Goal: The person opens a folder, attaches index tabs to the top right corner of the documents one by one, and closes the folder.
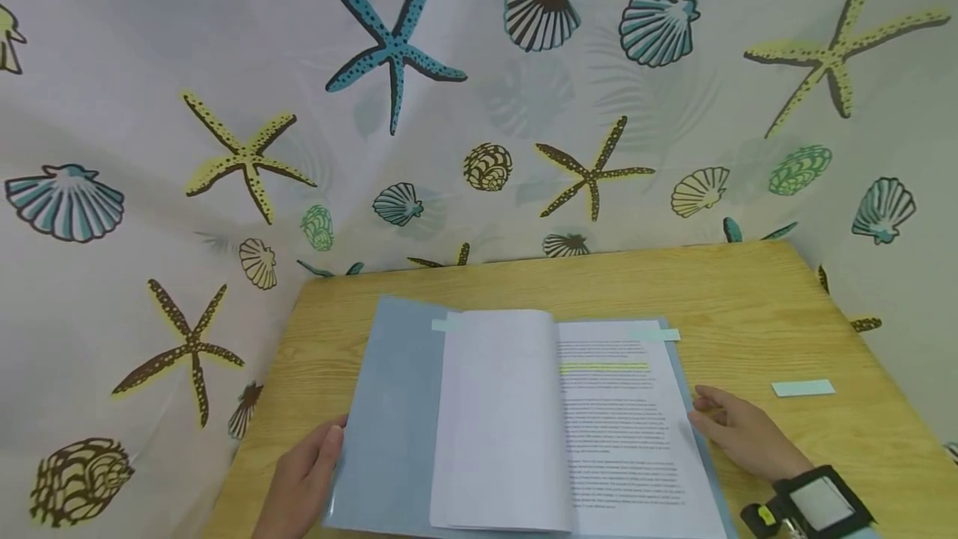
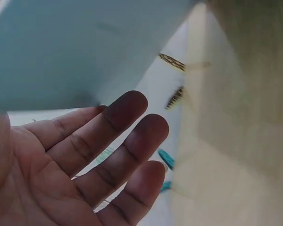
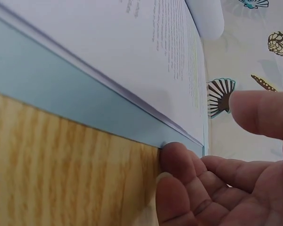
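Observation:
A pale blue folder lies open with printed sheets inside. Its left page is blank, while the right page carries text with a yellow highlighted line. My left hand holds the left cover's outer edge, thumb above and fingers below; in the left wrist view that cover is lifted over the fingers. Beside the right edge, my right hand rests on the table with loosely bent fingers. A fingertip touches the cover's rim in the right wrist view.
Pale strips stick out at the top left and top right of the pages. Another pale strip lies on the wooden table, right of the folder. A shell-and-starfish curtain surrounds the table. A device sits on my right wrist.

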Demonstrator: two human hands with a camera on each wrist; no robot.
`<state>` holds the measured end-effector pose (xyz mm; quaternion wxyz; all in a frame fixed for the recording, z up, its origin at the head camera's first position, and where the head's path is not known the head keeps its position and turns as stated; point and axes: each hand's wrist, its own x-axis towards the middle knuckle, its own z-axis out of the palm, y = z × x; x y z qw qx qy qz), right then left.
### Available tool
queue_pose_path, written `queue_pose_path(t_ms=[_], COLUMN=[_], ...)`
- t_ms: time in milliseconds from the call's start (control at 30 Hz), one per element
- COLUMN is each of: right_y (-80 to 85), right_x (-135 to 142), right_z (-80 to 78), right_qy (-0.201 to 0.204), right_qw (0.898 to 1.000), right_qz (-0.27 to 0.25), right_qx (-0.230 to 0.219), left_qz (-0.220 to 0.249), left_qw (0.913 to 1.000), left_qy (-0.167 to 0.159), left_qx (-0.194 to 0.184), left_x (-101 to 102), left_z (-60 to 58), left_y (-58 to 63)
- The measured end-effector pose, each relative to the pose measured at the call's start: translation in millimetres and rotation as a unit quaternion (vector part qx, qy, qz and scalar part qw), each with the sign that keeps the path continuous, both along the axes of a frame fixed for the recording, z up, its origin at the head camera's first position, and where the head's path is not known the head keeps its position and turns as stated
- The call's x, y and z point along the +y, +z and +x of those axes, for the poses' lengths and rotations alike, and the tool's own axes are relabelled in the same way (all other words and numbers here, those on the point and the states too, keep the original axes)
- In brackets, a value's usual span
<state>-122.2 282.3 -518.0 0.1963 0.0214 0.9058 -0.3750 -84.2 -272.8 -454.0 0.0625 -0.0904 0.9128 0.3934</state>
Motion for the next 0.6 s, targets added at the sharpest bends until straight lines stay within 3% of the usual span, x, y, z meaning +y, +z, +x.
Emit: queue_pose_path(t_ms=[167, 300, 367, 467, 600], right_y=[-0.9, -1.5, -1.2, -2.3, -5.0], right_x=[-2.7, -8.1, -11.2, -16.8, -26.0], right_z=[-0.8, -1.0, -1.8, -3.4, -5.0], right_qy=[-0.006, -0.006, -0.007, -0.007, -0.002], right_qw=[1.000, 1.000, 1.000, 1.000, 0.999], right_qz=[-0.007, -0.011, -0.014, -0.022, -0.038], right_qx=[0.000, 0.006, 0.007, 0.008, 0.015], left_qz=[0.007, 0.047, 0.070, 0.088, 0.093], left_qw=[0.9977, 0.9898, 0.9800, 0.9578, 0.9341], left_qy=[-0.034, -0.085, -0.127, -0.199, -0.265], left_qx=[0.058, 0.105, 0.137, 0.188, 0.221], left_x=[9.1, 18.9, 24.5, 33.9, 51.8], left_z=[2.1, 4.1, 4.0, 2.0, -2.3], left_y=[19.6, 35.8, 42.8, 52.2, 61.9])
